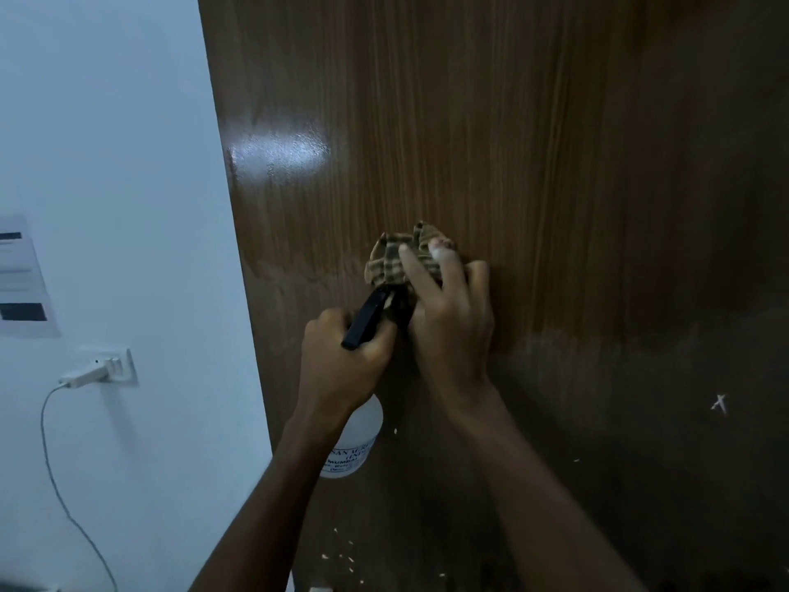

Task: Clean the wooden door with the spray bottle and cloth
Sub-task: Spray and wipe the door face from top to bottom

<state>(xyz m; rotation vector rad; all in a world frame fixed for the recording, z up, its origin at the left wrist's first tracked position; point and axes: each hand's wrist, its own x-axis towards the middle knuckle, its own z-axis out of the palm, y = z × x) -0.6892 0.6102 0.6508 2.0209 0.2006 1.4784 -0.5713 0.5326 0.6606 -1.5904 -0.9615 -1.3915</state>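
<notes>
The brown wooden door [512,143] fills the middle and right of the head view, with a shiny patch near its left edge. My right hand [452,318] holds a bunched checked cloth [390,260] against the door, fingers curled over it. Just to its left, my left hand [346,361] grips the neck of a white spray bottle [356,442] with a black trigger head [369,318]. The nozzle end lies against the cloth and is partly hidden by it. The bottle's body hangs below my left wrist.
A white wall [106,164] stands left of the door, with a paper notice [21,275] and a socket [115,363] holding a white charger [83,376] and its hanging cable. Pale specks and a small X-shaped scratch [719,403] mark the door's lower part.
</notes>
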